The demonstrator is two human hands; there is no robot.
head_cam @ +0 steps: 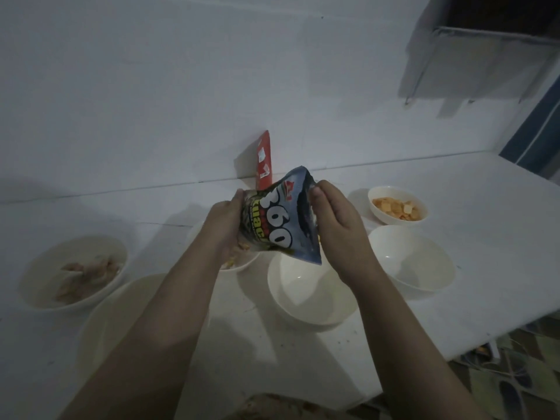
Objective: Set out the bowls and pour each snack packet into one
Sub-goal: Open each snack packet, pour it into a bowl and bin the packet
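A blue snack packet (278, 221) marked "360" hangs above the white table, held between both hands. My left hand (224, 227) grips its left edge and my right hand (335, 228) pinches its right edge. Under the packet stands an empty white bowl (306, 295). Another bowl (239, 260) with a few snack pieces sits partly hidden behind my left hand. An empty bowl (412, 262) is at the right. A bowl of orange squares (397, 204) stands behind it. At the left a bowl (72, 272) holds pale snacks.
A red packet (264, 160) leans against the white wall at the back. A further white bowl (121, 310) lies under my left forearm. The table's edge (485, 344) runs along the right, with patterned floor below. A wire shelf (485, 56) hangs on the wall upper right.
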